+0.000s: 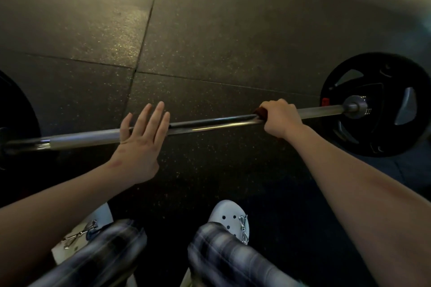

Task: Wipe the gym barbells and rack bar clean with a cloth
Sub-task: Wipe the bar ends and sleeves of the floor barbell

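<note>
A steel barbell (210,123) lies across the dark rubber floor, from left to right. A black weight plate (373,81) sits on its right end and another plate (14,109) on its left end, partly cut off. My right hand (281,117) grips the bar right of its middle, fingers curled round a dark reddish cloth (260,112) wrapped on the bar; only a corner of the cloth shows. My left hand (140,144) has straight, spread fingers lying over the bar left of its middle.
Speckled black rubber floor tiles (210,30) with seams stretch beyond the bar. My knees in plaid trousers (221,254) and pale clogs (229,214) are just behind the bar.
</note>
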